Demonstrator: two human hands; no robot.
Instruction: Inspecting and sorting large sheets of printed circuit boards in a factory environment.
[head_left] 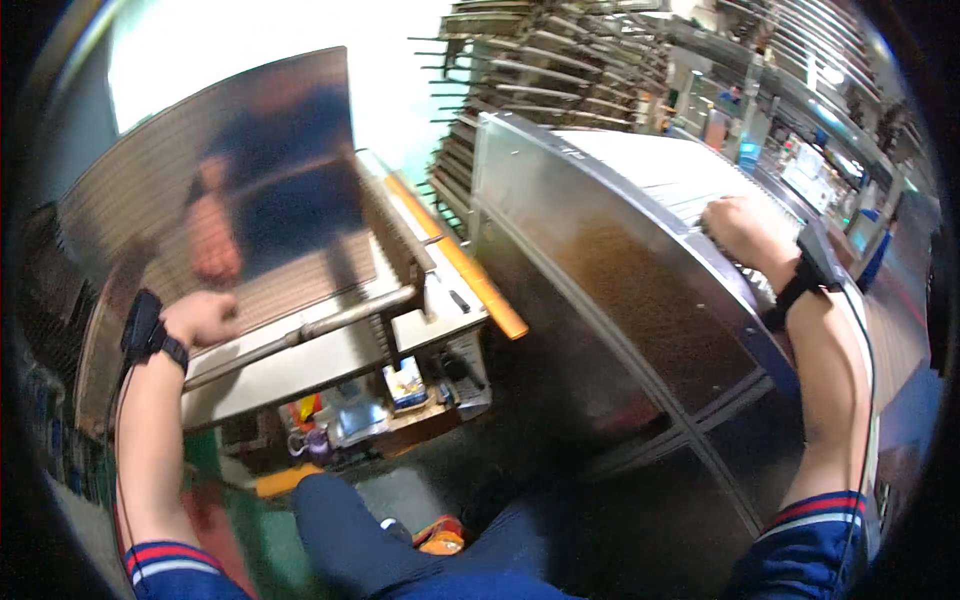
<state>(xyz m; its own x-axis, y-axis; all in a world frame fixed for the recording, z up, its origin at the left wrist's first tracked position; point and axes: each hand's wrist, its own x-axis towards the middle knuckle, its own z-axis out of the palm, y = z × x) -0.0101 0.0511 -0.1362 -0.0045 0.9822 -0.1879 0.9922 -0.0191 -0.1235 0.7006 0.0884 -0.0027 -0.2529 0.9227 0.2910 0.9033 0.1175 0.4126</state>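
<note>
Head view, left of frame: left hand curled near a shiny panel; right of frame: right hand curled over a metal cabinet. I can't tell whether either grips.

Blue short sleeves, red/white striped cuffs; black strapped modules on both wrists, thin dark cables; navy trousers.

Looks like a workshop / small factory: rack w/ many long bars at back, big metal-sided unit on R, workbench on L w/ misc. small items underneath
</note>
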